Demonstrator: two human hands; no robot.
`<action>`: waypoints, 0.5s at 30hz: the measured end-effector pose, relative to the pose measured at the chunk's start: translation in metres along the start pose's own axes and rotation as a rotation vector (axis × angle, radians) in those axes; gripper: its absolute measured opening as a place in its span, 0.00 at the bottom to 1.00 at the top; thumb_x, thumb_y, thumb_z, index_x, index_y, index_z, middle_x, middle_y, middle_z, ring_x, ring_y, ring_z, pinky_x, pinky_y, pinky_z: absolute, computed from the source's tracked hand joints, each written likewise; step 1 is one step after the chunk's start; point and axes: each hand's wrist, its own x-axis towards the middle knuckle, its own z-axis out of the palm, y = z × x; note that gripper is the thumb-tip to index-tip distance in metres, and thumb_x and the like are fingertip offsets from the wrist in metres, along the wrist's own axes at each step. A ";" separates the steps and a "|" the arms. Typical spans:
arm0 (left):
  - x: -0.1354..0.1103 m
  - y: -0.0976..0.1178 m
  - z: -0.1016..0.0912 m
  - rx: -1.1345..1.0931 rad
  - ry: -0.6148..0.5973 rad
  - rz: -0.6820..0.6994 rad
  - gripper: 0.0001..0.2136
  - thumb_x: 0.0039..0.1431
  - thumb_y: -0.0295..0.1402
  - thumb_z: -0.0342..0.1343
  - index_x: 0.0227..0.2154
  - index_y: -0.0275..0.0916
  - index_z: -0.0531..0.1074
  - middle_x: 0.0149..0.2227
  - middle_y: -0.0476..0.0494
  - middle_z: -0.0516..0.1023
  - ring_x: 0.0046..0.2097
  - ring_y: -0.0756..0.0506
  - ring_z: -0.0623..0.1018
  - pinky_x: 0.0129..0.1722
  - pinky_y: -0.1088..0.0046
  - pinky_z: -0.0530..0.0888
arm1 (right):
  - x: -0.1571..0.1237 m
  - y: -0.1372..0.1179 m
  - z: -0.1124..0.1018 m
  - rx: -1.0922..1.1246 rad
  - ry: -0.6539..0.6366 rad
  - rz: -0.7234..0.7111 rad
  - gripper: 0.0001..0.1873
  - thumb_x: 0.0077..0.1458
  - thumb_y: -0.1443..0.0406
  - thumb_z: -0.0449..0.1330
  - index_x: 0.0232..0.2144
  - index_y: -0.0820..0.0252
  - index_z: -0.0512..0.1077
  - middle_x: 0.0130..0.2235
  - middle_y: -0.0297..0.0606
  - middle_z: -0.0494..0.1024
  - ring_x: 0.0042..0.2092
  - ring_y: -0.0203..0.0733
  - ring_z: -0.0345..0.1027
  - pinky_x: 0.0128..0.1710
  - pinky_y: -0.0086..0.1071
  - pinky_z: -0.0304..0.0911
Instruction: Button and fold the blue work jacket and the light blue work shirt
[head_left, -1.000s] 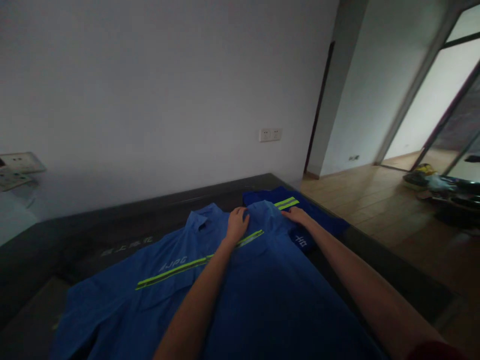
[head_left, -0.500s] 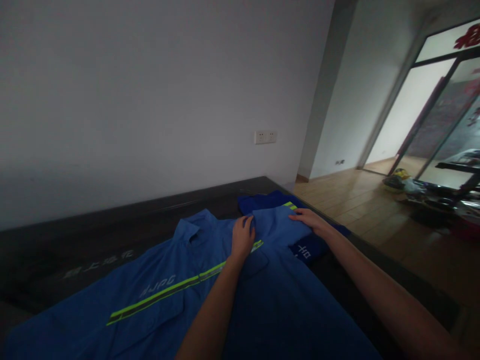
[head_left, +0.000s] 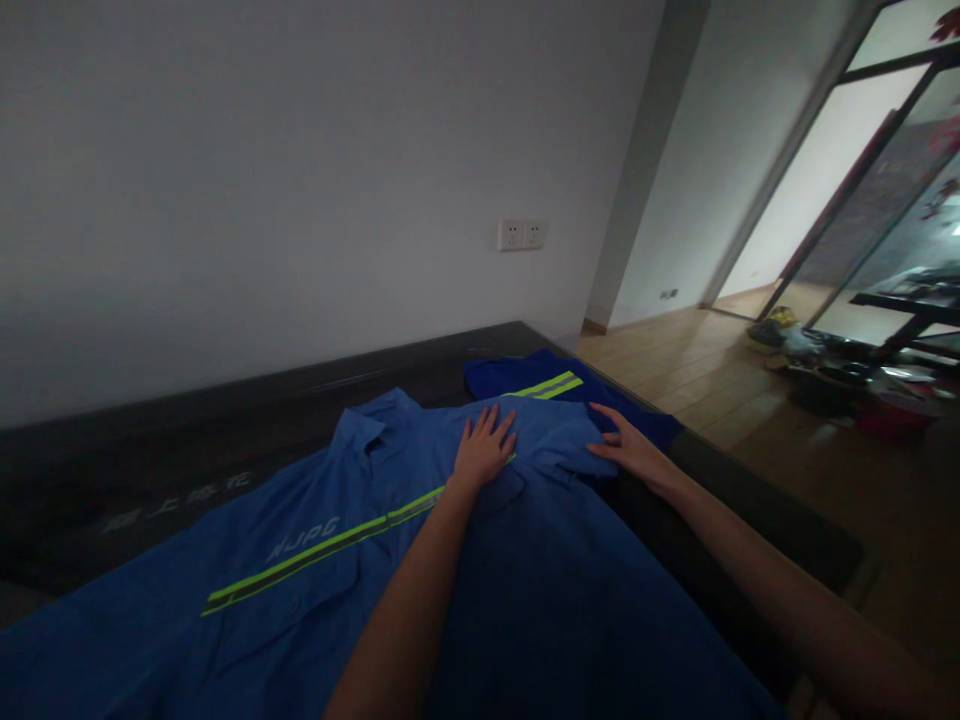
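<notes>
A blue work shirt (head_left: 480,560) with a yellow-green reflective stripe across the chest lies front up, its collar towards the wall. My left hand (head_left: 484,447) rests flat on the shirt near the shoulder, fingers spread. At the edge of the short folded sleeve part is my right hand (head_left: 628,450), its fingers apart and touching the cloth. A darker blue garment (head_left: 637,405) with a reflective stripe sticks out from under the shirt at the far side. The shirt's lower part runs out of view.
Beneath the clothes is a dark table (head_left: 337,375), set against a pale wall (head_left: 300,180) with a double socket (head_left: 523,235). To the right, beyond the table edge, are a wooden floor (head_left: 697,375), piled items (head_left: 840,370) and glass doors (head_left: 817,190).
My left hand has flattened and spread on the shirt. My right fingers have opened at the sleeve, which has shifted, baring more of the darker garment's stripe. The view has tilted down slightly.
</notes>
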 end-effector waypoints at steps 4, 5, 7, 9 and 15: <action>-0.001 0.000 0.000 -0.012 0.008 -0.008 0.24 0.65 0.44 0.39 0.63 0.53 0.51 0.67 0.44 0.51 0.67 0.40 0.51 0.63 0.50 0.51 | 0.000 0.013 -0.009 -0.257 0.063 -0.122 0.30 0.46 0.62 0.62 0.53 0.58 0.65 0.23 0.26 0.67 0.23 0.34 0.63 0.24 0.28 0.59; -0.001 -0.001 0.000 -0.020 0.013 -0.008 0.24 0.65 0.44 0.39 0.63 0.52 0.52 0.67 0.44 0.51 0.67 0.40 0.51 0.63 0.50 0.51 | 0.000 0.016 -0.011 -0.364 0.088 -0.151 0.24 0.46 0.62 0.61 0.48 0.58 0.69 0.22 0.27 0.67 0.23 0.35 0.62 0.25 0.28 0.58; -0.001 -0.001 -0.001 -0.045 0.033 -0.006 0.23 0.65 0.44 0.40 0.63 0.51 0.53 0.66 0.43 0.52 0.66 0.40 0.52 0.63 0.50 0.51 | 0.000 0.018 -0.014 -0.554 0.137 -0.203 0.18 0.47 0.62 0.60 0.43 0.58 0.72 0.23 0.29 0.68 0.25 0.37 0.63 0.27 0.30 0.59; 0.000 0.000 -0.003 -0.076 0.074 -0.015 0.23 0.65 0.42 0.40 0.62 0.48 0.55 0.65 0.41 0.55 0.66 0.41 0.55 0.63 0.51 0.52 | -0.003 0.013 -0.013 -0.669 0.194 -0.268 0.17 0.50 0.61 0.58 0.44 0.57 0.72 0.25 0.32 0.70 0.27 0.40 0.65 0.29 0.33 0.61; 0.004 0.013 -0.021 -0.189 0.272 -0.033 0.18 0.62 0.31 0.47 0.55 0.39 0.64 0.57 0.38 0.67 0.59 0.42 0.65 0.62 0.57 0.57 | -0.026 -0.011 0.017 -0.754 0.073 -0.576 0.20 0.59 0.56 0.50 0.50 0.55 0.70 0.51 0.45 0.72 0.51 0.50 0.65 0.52 0.43 0.61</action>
